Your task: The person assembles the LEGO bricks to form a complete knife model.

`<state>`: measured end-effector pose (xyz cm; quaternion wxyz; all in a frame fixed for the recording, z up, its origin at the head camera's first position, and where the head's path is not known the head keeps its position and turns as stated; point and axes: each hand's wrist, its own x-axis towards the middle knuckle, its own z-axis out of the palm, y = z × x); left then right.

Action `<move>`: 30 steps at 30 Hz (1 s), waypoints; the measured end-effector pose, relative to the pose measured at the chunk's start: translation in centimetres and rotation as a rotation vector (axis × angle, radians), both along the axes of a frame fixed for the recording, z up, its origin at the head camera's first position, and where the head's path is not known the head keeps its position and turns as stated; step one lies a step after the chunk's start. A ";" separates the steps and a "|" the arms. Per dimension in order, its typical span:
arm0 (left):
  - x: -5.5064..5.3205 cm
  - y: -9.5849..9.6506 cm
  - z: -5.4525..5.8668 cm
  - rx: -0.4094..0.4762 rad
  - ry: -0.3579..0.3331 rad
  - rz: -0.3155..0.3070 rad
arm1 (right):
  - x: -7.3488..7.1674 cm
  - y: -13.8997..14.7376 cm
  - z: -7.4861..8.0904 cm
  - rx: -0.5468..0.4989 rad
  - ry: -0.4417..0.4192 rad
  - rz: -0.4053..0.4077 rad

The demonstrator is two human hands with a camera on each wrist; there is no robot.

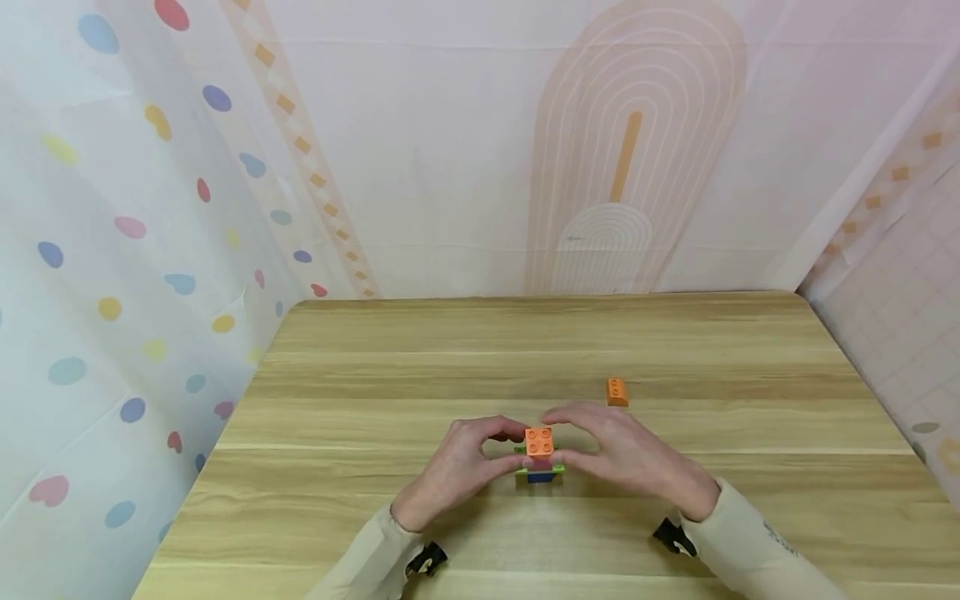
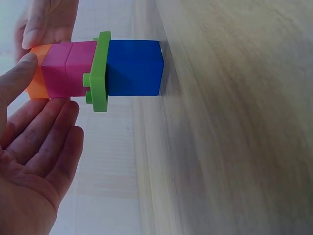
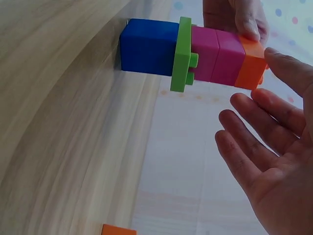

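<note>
A small tower of toy building bricks stands on the table in front of me. A blue brick [image 2: 134, 67] is at its base, with a flat green plate [image 2: 100, 73] with studs above it. Two pink bricks [image 3: 217, 54] follow, and an orange brick [image 1: 538, 442] sits on top. My left hand [image 1: 465, 458] pinches the orange brick between thumb and fingers. Around the other side curves my right hand [image 1: 630, 450], its thumb at the orange brick's corner and its fingers loosely spread beside it.
Behind my right hand, another orange brick [image 1: 617, 392] with a sloping side lies on the wooden table [image 1: 375, 358]. A patterned curtain [image 1: 450, 167] hangs along the table's back edge and both sides.
</note>
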<state>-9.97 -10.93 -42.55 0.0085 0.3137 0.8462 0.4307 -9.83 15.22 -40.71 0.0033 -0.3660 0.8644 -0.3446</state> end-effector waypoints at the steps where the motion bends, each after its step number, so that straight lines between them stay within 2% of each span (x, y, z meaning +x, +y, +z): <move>1: 0.0 0.0 0.0 -0.002 -0.002 0.001 | 0.0 0.1 0.0 -0.003 -0.006 0.000; 12: 0.1 0.1 0.0 -0.011 -0.002 0.013 | -0.3 1.3 -0.4 -0.052 -0.056 -0.077; 21: 0.2 0.1 0.0 -0.018 -0.002 0.023 | -1.4 2.7 -1.0 -0.086 0.035 -0.123; 30: 0.2 0.1 -0.1 -0.019 -0.013 0.025 | -2.4 4.1 -0.9 -0.081 -0.010 -0.172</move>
